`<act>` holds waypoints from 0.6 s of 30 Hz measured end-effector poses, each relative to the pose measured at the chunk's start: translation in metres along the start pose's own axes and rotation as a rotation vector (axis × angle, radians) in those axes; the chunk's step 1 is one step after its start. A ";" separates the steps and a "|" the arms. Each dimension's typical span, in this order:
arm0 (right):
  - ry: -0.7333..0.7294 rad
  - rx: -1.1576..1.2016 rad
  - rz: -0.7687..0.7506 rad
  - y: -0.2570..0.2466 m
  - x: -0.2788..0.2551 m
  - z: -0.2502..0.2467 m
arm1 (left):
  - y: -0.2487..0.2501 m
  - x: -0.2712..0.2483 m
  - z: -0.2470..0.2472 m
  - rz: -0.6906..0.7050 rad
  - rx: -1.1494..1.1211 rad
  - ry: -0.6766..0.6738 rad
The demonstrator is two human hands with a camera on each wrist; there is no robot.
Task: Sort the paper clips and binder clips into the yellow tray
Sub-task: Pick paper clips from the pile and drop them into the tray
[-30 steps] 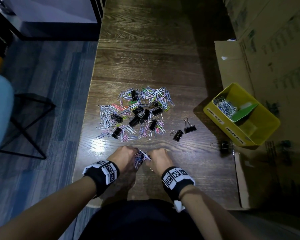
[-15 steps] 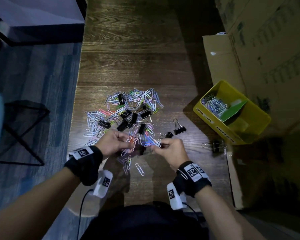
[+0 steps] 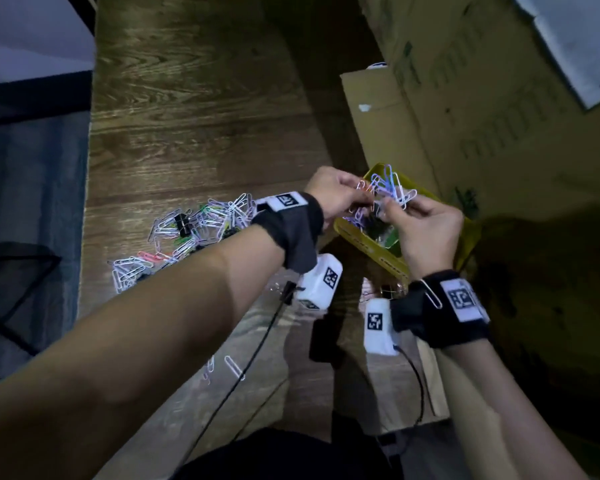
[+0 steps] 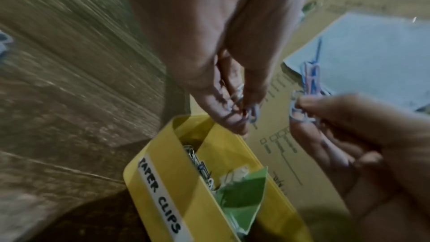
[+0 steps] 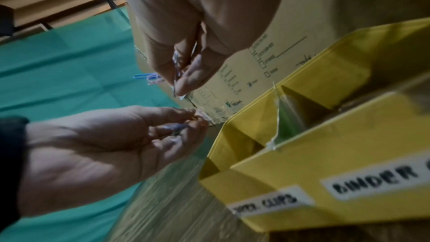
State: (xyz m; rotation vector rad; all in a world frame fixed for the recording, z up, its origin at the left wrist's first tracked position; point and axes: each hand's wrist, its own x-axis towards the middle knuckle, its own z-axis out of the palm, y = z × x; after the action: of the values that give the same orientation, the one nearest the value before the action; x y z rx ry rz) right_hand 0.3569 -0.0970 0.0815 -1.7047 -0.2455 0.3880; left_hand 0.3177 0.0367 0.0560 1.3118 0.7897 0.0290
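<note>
Both hands hover over the paper-clip end of the yellow tray (image 3: 371,244), sharing a tangled bunch of paper clips (image 3: 390,187). My left hand (image 3: 357,199) pinches its left side, and my right hand (image 3: 392,207) pinches the right side. In the left wrist view the left fingertips (image 4: 232,117) hold clips above the tray's compartment labelled PAPER CLIPS (image 4: 160,200), which has clips (image 4: 202,166) inside. A green divider (image 4: 242,196) splits the tray (image 5: 302,172); the other compartment's label starts with BINDER. A mixed pile of paper clips and black binder clips (image 3: 201,226) lies on the wooden table.
Cardboard boxes (image 3: 499,116) stand right behind and beside the tray. Two loose paper clips (image 3: 234,367) lie near the table's front edge, and a binder clip (image 3: 388,291) sits just in front of the tray. One paper clip clings to my right wristband (image 3: 432,296).
Both hands lifted the bunch of paper clips from the near side of the pile and carried it right, to above the yellow tray. A few clips were left on the table.
</note>
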 end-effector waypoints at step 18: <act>-0.276 -0.871 0.016 0.037 0.060 0.016 | -0.040 -0.052 -0.088 0.062 0.300 -0.024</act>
State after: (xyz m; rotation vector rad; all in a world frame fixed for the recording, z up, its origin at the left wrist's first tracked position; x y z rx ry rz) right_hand 0.4034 -0.0663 0.0362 -2.5022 -0.6740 0.5785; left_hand 0.2157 0.0764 0.0439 1.6169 0.7519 -0.0580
